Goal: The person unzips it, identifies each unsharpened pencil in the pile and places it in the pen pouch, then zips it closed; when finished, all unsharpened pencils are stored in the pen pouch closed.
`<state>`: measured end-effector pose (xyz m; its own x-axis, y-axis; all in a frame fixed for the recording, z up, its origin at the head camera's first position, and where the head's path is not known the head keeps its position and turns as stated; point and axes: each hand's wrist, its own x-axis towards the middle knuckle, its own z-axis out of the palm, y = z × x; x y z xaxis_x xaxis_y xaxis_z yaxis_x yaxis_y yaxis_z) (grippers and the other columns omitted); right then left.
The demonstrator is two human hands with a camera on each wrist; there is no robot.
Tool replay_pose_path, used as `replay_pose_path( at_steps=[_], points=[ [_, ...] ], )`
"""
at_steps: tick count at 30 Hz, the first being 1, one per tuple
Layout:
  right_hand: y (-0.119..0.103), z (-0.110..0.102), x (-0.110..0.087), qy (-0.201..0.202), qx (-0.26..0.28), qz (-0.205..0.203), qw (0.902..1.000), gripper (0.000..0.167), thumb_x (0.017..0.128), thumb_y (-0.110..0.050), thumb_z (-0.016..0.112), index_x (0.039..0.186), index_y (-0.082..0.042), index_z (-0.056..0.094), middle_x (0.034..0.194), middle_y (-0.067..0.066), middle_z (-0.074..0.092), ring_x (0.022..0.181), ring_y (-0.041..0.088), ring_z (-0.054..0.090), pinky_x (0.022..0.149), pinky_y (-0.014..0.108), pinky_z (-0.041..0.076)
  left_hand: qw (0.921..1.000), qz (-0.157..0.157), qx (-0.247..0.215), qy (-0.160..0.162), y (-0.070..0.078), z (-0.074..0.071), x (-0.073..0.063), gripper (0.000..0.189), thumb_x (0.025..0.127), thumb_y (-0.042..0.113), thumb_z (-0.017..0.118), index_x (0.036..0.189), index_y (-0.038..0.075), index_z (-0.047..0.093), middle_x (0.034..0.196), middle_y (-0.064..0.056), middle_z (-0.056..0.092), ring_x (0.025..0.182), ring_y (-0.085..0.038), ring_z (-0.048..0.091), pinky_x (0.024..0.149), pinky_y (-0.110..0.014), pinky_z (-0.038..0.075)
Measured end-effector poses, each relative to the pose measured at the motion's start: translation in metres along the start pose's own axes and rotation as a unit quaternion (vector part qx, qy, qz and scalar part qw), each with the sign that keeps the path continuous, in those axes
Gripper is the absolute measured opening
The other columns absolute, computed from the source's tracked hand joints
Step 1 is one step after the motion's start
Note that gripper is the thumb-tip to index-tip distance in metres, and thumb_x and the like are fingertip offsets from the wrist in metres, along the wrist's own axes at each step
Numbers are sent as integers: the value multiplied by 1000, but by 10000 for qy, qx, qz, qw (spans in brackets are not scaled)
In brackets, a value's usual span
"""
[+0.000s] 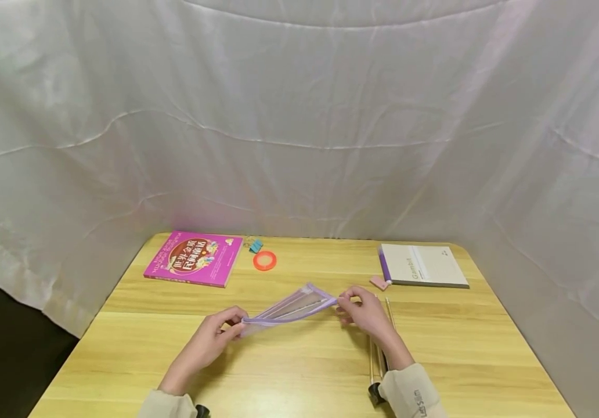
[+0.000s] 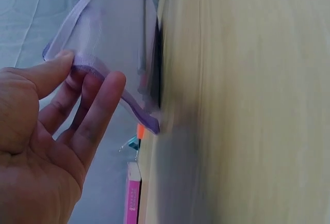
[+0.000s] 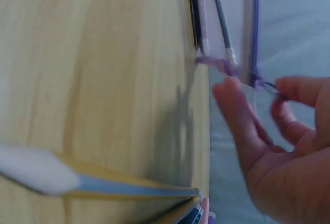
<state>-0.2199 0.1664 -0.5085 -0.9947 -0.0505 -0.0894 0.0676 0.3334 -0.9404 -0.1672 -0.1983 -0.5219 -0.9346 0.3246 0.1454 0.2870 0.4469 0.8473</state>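
Note:
A see-through mesh zip pouch [image 1: 299, 306] with purple trim is held up between both hands over the table. Long thin pens or pencils [image 3: 221, 22] show through its mesh. My left hand [image 1: 210, 339] pinches the pouch's left end between thumb and fingers; in the left wrist view the thumb presses on the purple edging [image 2: 87, 66]. At the other end, my right hand [image 1: 366, 313] pinches the small zip pull [image 3: 270, 85] at the corner. Several pencils [image 1: 371, 360] lie on the table beneath the right forearm, partly hidden by it.
A magenta book [image 1: 195, 258] lies at the back left, near teal binder clips [image 1: 256, 246] and a red-orange tape roll [image 1: 264, 260]. At the back right are a white notebook [image 1: 425, 264] and a pink eraser [image 1: 379, 283]. Pale curtains [image 1: 299, 174] surround the wooden table [image 1: 148, 342].

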Motion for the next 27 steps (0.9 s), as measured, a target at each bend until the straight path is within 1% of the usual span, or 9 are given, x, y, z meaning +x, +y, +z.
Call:
replay_pose_path(
  at_steps=[3,5,8,13,16,19,22,25,27],
  points=[
    [-1,2,1,-48,190,-248,9995,21,98,-2,68,83,-1,52,117,24,71,94,31,76,75,38,65,9999,-89,51,109,-2,-2,2,9,103,19,64,110,18,70,96,1,69,87,-7,62,74,-25,56],
    [-2,2,1,-14,116,-362,9993,26,95,0,71,80,-1,50,115,24,73,90,27,75,73,34,64,9993,-236,86,261,-2,-3,4,9,101,20,67,109,21,72,101,2,71,93,-9,63,77,-24,55],
    [-2,2,1,55,-55,-427,9991,30,91,-1,76,77,-2,49,111,22,75,86,19,73,67,25,59,9970,-433,188,618,-3,-3,7,11,98,18,72,107,23,74,105,4,72,99,-13,65,81,-25,55],
    [-4,4,0,127,-223,-407,9988,33,88,-2,80,74,-5,50,106,17,77,87,17,73,65,21,54,9886,-754,507,1201,-2,-3,15,14,94,12,76,105,19,78,99,3,75,94,-15,68,84,-30,56],
    [-3,6,-1,193,-437,-476,9977,35,86,-3,83,72,-8,50,103,15,78,87,16,71,66,20,52,9850,-875,525,1392,0,-3,19,16,92,8,77,107,12,78,98,-2,77,91,-17,72,86,-32,59],
    [-1,9,-1,188,-538,-524,9970,35,84,-3,84,72,-8,51,100,14,78,84,14,68,65,21,50,9847,-948,355,1415,1,-2,20,22,90,5,79,111,6,77,101,-8,78,93,-21,75,85,-32,61],
    [2,11,0,161,-604,-463,9970,34,83,-3,85,72,-6,52,98,12,77,81,13,67,65,21,52,9843,-1126,264,1334,0,-1,21,29,89,10,81,117,4,75,107,-12,78,97,-24,75,83,-31,62],
    [4,14,0,113,-680,-318,9971,32,81,-3,86,74,-6,55,97,10,77,79,12,67,65,20,53,9841,-1215,366,1242,-2,0,23,35,90,16,81,122,4,73,112,-14,77,100,-26,75,85,-32,62],
    [4,15,0,50,-753,-294,9967,31,80,-3,87,76,-5,57,97,9,76,78,12,68,64,20,54,9845,-1194,449,1206,-3,1,24,37,90,16,81,124,2,72,113,-15,77,101,-27,75,87,-34,62]
  ],
)
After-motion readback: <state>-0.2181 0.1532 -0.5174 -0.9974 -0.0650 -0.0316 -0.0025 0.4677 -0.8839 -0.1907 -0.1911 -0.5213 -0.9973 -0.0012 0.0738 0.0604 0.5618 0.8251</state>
